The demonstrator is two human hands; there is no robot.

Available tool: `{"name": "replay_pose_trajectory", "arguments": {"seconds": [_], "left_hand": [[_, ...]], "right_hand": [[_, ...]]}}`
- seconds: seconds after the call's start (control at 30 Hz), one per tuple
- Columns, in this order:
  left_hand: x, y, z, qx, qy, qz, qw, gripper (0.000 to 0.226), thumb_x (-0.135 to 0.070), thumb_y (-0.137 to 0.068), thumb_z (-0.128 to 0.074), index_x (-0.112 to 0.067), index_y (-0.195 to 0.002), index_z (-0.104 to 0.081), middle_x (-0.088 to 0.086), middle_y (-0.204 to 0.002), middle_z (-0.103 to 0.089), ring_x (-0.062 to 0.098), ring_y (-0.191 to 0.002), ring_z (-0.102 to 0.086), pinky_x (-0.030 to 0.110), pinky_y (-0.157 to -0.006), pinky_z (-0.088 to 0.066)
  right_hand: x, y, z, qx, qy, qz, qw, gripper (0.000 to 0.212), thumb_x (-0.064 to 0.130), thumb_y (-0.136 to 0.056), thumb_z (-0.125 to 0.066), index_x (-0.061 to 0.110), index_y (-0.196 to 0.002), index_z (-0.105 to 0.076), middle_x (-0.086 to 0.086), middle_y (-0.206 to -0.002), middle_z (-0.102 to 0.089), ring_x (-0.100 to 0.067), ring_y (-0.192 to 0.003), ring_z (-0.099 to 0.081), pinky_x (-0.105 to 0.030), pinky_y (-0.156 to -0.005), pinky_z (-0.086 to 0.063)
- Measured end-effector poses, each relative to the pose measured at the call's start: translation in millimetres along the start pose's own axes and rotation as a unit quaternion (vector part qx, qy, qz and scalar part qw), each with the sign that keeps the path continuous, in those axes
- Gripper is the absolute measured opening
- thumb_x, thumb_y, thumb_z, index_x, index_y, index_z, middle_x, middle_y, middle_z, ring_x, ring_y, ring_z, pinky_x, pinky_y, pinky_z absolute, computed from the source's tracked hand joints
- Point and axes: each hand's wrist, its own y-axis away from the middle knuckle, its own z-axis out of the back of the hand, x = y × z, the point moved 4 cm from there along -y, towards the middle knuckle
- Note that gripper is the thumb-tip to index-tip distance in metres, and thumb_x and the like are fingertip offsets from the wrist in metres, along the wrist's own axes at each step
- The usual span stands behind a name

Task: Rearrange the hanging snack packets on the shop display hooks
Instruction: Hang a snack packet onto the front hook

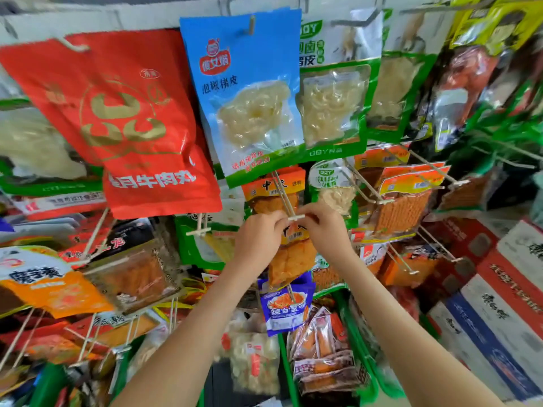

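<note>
At the tip of the middle hook (296, 217), just under its white crossbar, the left hand (258, 237) and right hand (326, 230) meet, each with fingers curled and pinching the top edge of an orange packet (292, 259), which hangs between them. Whether the packet's hole is already over the wire cannot be told, as the fingers cover it. Likely failure one: the hole misses or catches on the crossbar, since the tip is wider than the wire, and a forced pull could tear the top seal. Likely failure two: either pinch loosens before the packet is seated, dropping it onto the small blue packet (286, 309) and the loose packets (323, 348) heaped below. Likely failure three: a raised wrist knocks the large blue packet (249, 98) hanging directly above, or jostles the matching orange packets (274, 189) farther back on the same hook. Crowded neighbouring hooks leave little room for sideways movement.
</note>
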Motion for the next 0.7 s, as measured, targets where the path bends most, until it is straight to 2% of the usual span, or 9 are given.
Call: {"name": "replay_pose_trajectory", "arguments": {"seconds": [0.07,0.13,0.27,0.4,0.47,0.63,0.7], "left_hand": [[2.5,1.2,1.1,-0.017,0.008,-0.025,1.0,0.02,-0.026,-0.095,-0.052,-0.018,-0.102,-0.069,0.003,-0.074,-0.067,0.022,-0.065,-0.06,0.036,-0.053,-0.047],[3.3,1.1,1.7,-0.035,0.007,-0.038,0.999,0.02,-0.026,-0.095,-0.053,-0.018,-0.1,-0.069,0.003,-0.072,-0.066,0.02,-0.062,-0.058,0.032,-0.048,-0.043],[1.6,2.2,4.6,-0.069,0.011,-0.048,0.996,0.019,-0.024,-0.093,-0.054,-0.016,-0.098,-0.07,0.003,-0.068,-0.063,0.017,-0.057,-0.051,0.022,-0.043,-0.027],[3.7,-0.4,5.4,-0.063,0.026,-0.045,0.997,0.02,-0.025,-0.094,-0.053,-0.017,-0.097,-0.07,-0.002,-0.066,-0.059,0.013,-0.057,-0.047,0.02,-0.044,-0.025],[6.8,-3.4,2.7,-0.048,0.036,-0.032,0.998,0.021,-0.027,-0.095,-0.052,-0.018,-0.096,-0.07,-0.004,-0.063,-0.056,0.013,-0.056,-0.046,0.021,-0.044,-0.023],[17.3,-16.3,-9.1,-0.046,0.027,0.013,0.998,0.021,-0.029,-0.095,-0.051,-0.019,-0.097,-0.069,0.001,-0.074,-0.066,0.016,-0.059,-0.051,0.027,-0.046,-0.028],[18.8,-23.5,-13.2,-0.055,-0.001,0.026,0.998,0.023,-0.031,-0.096,-0.049,-0.018,-0.097,-0.068,0.003,-0.077,-0.067,0.021,-0.067,-0.058,0.03,-0.049,-0.037]], "right_hand": [[-0.9,0.8,-1.2,-0.001,0.003,0.018,1.0,0.011,0.005,-0.085,-0.059,0.008,-0.091,-0.069,-0.003,-0.084,-0.06,-0.005,-0.067,-0.049,-0.006,-0.058,-0.035],[-1.8,0.1,-0.7,-0.004,-0.002,0.023,1.0,0.012,0.005,-0.085,-0.059,0.009,-0.091,-0.069,-0.001,-0.083,-0.06,0.001,-0.067,-0.048,-0.006,-0.058,-0.035],[2.5,-2.2,2.4,-0.016,-0.019,0.045,0.999,0.016,0.001,-0.085,-0.055,0.01,-0.088,-0.068,0.002,-0.082,-0.059,0.003,-0.072,-0.049,-0.008,-0.062,-0.036],[1.3,-8.0,-0.5,0.006,-0.022,0.044,0.999,0.017,0.002,-0.085,-0.056,0.014,-0.086,-0.068,0.005,-0.081,-0.059,0.001,-0.075,-0.049,-0.009,-0.063,-0.035],[-4.1,-10.9,-3.3,0.02,-0.041,0.025,0.999,0.015,0.005,-0.086,-0.058,0.015,-0.086,-0.069,0.007,-0.081,-0.06,-0.003,-0.075,-0.051,-0.015,-0.064,-0.037],[-16.6,-24.4,-14.0,0.035,-0.057,0.003,0.998,0.012,0.009,-0.089,-0.056,0.01,-0.089,-0.069,-0.003,-0.087,-0.063,-0.009,-0.077,-0.053,-0.019,-0.067,-0.039],[-20.1,-33.2,-19.0,0.033,-0.05,0.005,0.998,0.011,0.011,-0.089,-0.057,0.011,-0.088,-0.068,-0.005,-0.086,-0.064,-0.012,-0.077,-0.054,-0.018,-0.065,-0.039]]}}
